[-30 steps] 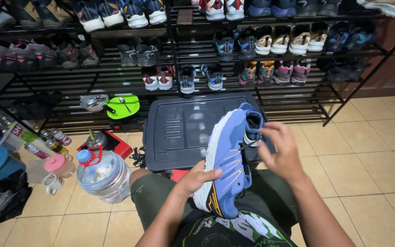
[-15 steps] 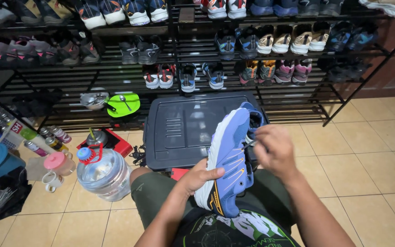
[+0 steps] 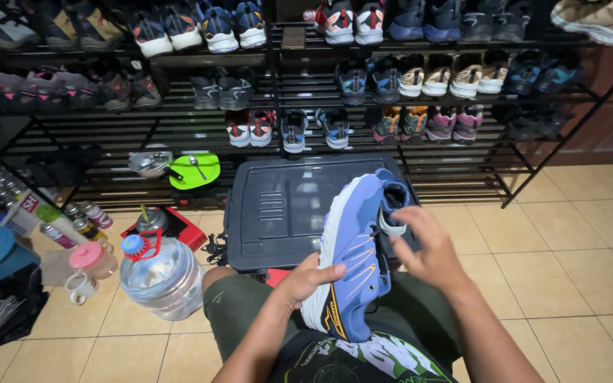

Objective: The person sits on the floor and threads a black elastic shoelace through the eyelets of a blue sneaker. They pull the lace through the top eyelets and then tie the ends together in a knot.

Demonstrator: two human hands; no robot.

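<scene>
Left hand: I am watching my left hand (image 3: 311,279) cradling the blue running shoe (image 3: 352,259) from below, fingers wrapped onto its pale sole near the heel end.
Right hand: my right hand (image 3: 431,252) is working at the shoe's opening and dark laces, fingers curled together there; I cannot tell whether they are actually pinching a lace or only resting on it.
Shoe position: the shoe is being held tilted on its side above my lap, toe pointing away toward the dark plastic crate lid (image 3: 285,209), just in front of the shoe racks (image 3: 179,131).
Risk of slipping: I judge the left grip to be carrying most of the weight on a smooth sole edge; a hard tug by the right hand could be twisting the shoe out of it.
Where it would land: if it is dropping, it is likely falling onto my knees or the tiled floor (image 3: 569,269), possibly rolling toward the clear water jug (image 3: 161,276) and pink-lidded cup (image 3: 92,259) beside my left leg.
Risk to laces: pulling unevenly could be tightening a knot rather than loosening it.
</scene>
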